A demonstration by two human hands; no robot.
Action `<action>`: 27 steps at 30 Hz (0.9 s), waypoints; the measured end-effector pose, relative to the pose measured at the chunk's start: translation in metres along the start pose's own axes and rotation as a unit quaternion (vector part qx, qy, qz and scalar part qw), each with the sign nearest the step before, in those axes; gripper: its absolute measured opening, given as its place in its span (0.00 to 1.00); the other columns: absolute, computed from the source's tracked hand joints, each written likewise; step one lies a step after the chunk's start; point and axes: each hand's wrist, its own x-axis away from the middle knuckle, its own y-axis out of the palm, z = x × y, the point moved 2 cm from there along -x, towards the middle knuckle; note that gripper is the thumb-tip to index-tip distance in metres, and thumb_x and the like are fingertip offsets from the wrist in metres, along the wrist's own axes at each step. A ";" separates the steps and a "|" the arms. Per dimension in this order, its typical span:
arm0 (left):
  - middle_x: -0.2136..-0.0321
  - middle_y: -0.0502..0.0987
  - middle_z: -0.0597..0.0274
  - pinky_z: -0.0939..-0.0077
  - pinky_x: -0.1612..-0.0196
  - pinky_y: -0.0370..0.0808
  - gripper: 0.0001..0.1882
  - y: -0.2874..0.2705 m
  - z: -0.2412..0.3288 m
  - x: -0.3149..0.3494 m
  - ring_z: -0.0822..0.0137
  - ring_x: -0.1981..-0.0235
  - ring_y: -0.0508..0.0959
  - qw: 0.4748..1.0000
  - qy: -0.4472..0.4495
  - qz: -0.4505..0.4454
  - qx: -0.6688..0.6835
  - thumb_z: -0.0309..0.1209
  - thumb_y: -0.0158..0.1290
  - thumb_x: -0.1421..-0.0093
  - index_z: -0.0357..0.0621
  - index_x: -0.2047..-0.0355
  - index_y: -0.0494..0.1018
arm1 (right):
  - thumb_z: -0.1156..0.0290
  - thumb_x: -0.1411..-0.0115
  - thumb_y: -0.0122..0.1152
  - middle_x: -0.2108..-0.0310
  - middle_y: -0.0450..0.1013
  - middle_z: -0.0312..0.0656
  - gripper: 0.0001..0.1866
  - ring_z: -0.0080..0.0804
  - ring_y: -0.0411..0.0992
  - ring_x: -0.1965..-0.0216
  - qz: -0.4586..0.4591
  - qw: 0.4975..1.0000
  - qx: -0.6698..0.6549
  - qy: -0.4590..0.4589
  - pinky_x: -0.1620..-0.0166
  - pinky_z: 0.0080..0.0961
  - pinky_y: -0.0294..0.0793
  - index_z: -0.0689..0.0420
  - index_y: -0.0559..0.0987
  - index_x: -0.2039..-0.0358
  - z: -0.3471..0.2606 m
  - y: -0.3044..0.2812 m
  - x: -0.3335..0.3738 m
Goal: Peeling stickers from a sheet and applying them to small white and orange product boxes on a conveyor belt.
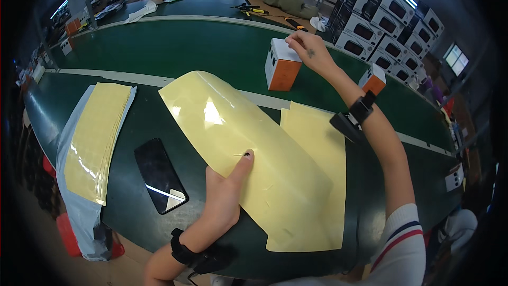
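A glossy yellow sheet [227, 108] bends upward in my left hand [225, 193]. My thumb presses on its face, and the other fingers are hidden underneath. Its lower right part lies over more yellow sheets [317, 122] on the table. My right hand [312, 53] reaches far forward to a white and orange box [284, 71]. Its fingers are drawn together at the box's top; anything between them is too small to make out. To the left of my left hand lies a black smartphone [160, 175], screen up.
A stack of yellow sheets [95, 143] lies on a grey plastic bag [79, 222] at the left. Another orange box [372, 78] stands on the green belt [211, 45]. Large cartons [365, 32] are piled at the back right. Hand tools [251, 9] lie beyond the belt.
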 end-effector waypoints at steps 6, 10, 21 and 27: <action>0.59 0.74 0.60 0.74 0.58 0.72 0.16 -0.006 -0.002 -0.002 0.69 0.59 0.75 0.999 -0.023 -0.017 -0.021 0.28 0.53 0.41 0.38 0.54 0.67 | 0.70 0.41 0.53 0.66 0.72 0.47 0.08 0.41 0.72 0.62 0.071 0.931 0.317 -0.167 0.59 0.32 0.72 0.62 0.76 0.67 0.010 0.023 -0.015; 0.61 0.75 0.60 0.76 0.60 0.73 0.14 -0.004 -0.001 -0.001 0.71 0.62 0.76 1.000 -0.010 -0.015 -0.016 0.28 0.53 0.40 0.36 0.56 0.69 | 0.69 0.41 0.52 0.65 0.72 0.46 0.08 0.41 0.71 0.62 0.018 0.930 0.326 -0.171 0.60 0.34 0.73 0.61 0.75 0.68 0.015 0.028 -0.010; 0.59 0.74 0.59 0.75 0.57 0.72 0.15 -0.005 -0.001 0.000 0.70 0.59 0.75 0.999 0.006 -0.011 -0.045 0.28 0.53 0.40 0.36 0.54 0.67 | 0.69 0.43 0.55 0.77 0.72 0.51 0.10 0.50 0.71 0.71 0.001 0.992 0.106 -0.075 0.66 0.39 0.71 0.63 0.75 0.76 0.009 0.024 0.008; 0.58 0.73 0.58 0.74 0.57 0.72 0.16 -0.003 0.001 0.001 0.69 0.58 0.75 0.999 0.018 -0.029 -0.037 0.28 0.52 0.40 0.36 0.53 0.67 | 0.67 0.43 0.55 0.74 0.72 0.52 0.11 0.50 0.72 0.69 -0.068 0.983 0.155 -0.075 0.65 0.41 0.72 0.64 0.75 0.74 0.011 0.021 0.015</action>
